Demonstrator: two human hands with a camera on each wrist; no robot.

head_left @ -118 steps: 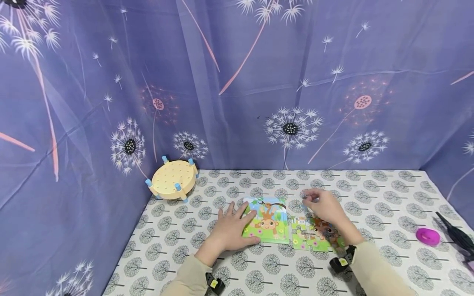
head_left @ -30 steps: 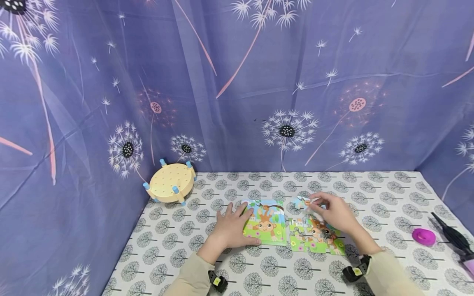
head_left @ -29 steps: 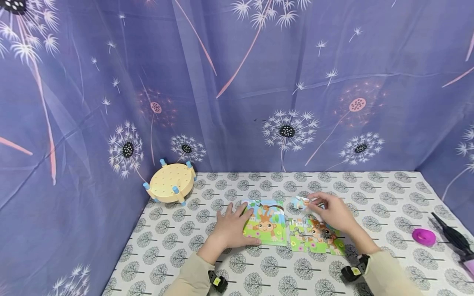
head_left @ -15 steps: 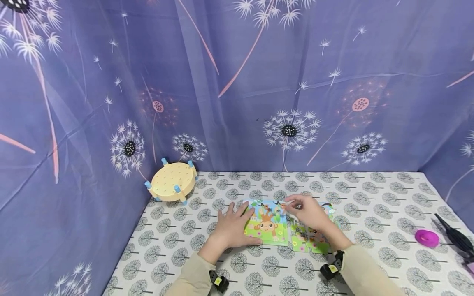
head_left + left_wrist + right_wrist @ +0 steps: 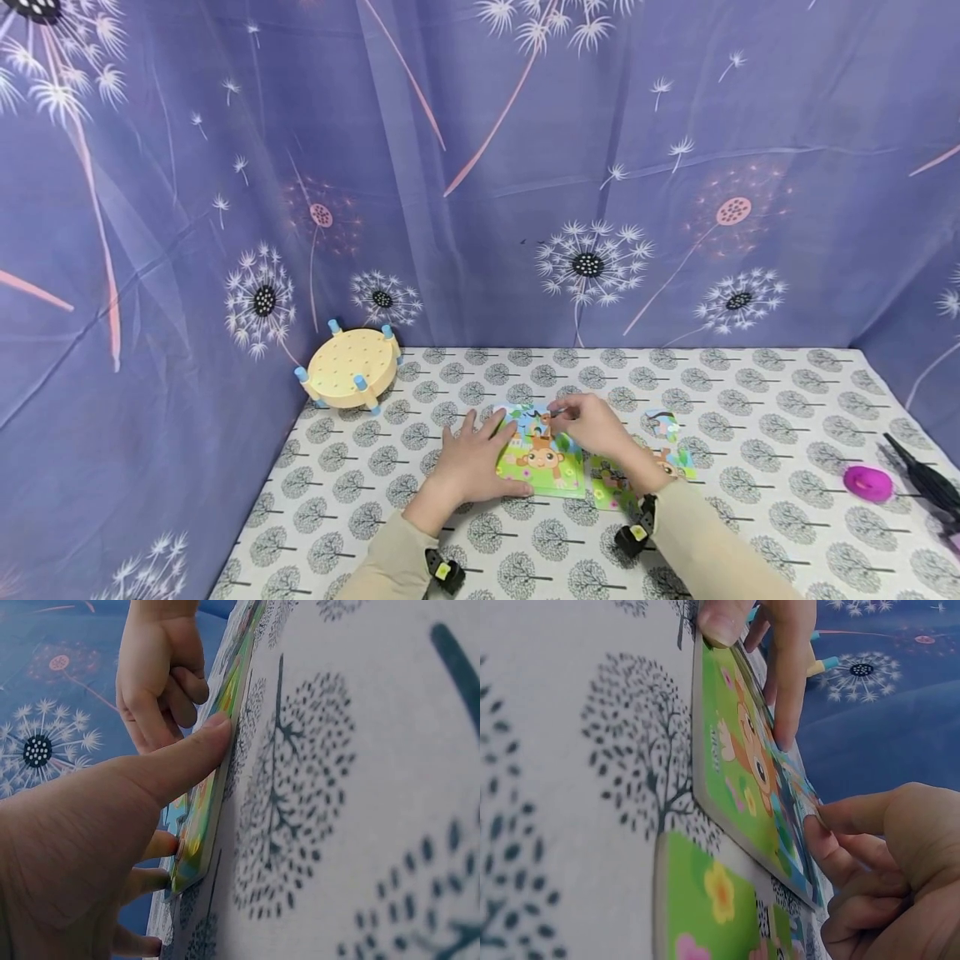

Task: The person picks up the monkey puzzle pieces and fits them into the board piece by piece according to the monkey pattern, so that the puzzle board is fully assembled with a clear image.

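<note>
My left hand (image 5: 468,462) lies with fingers spread along the left side of a monkey-picture puzzle board (image 5: 543,475), its thumb on the near edge. Between thumb and index finger, my right hand (image 5: 592,427) pinches a blue-and-brown puzzle piece (image 5: 537,419) over the board's upper part. In the right wrist view, the pinching fingertips (image 5: 821,817) are close over the board's blue area. Just right of the board lie joined puzzle pieces (image 5: 609,492), partly hidden under the right forearm. Another loose piece (image 5: 663,424) shows beyond that forearm.
A round yellow pegboard-like stand (image 5: 352,367) with blue-tipped legs is at the back left. At the right are a small magenta ring-shaped object (image 5: 868,483) and a black tool (image 5: 928,479). A dandelion-print curtain (image 5: 480,250) borders the table.
My right hand pinched a puzzle piece from behind the joined pieces, then carried it left over the board. My left hand has stayed on the board's left side.
</note>
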